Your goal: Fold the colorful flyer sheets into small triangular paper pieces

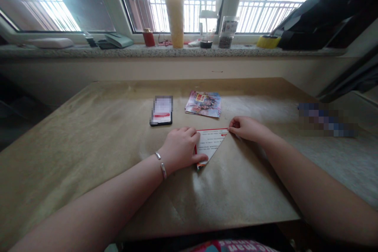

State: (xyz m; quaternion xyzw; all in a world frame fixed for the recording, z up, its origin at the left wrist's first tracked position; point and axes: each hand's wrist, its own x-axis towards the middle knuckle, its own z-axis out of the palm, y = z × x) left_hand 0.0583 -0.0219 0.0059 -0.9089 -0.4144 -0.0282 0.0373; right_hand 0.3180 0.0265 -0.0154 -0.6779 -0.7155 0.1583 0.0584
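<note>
A sheet of printed paper [210, 141], folded into a triangle with a red border along its top and left edges, lies on the table between my hands. My left hand [181, 147] holds it down: the bent fingers rest at its upper left corner and the thumb presses near the lower tip. At the upper right corner, my right hand [240, 127] pinches the paper between thumb and fingertips. Just beyond the folded paper is a small stack of colourful printed sheets [203, 104]. A silver bracelet [161, 164] circles my left wrist.
Left of the stack lies a phone [162, 111] with a blurred screen. A blurred bluish object [327, 120] is at the far right. Along the windowsill [118, 52] stand a tall drink cup [175, 17], a red bottle [148, 38], a clear container [228, 32] and yellow tape [268, 42].
</note>
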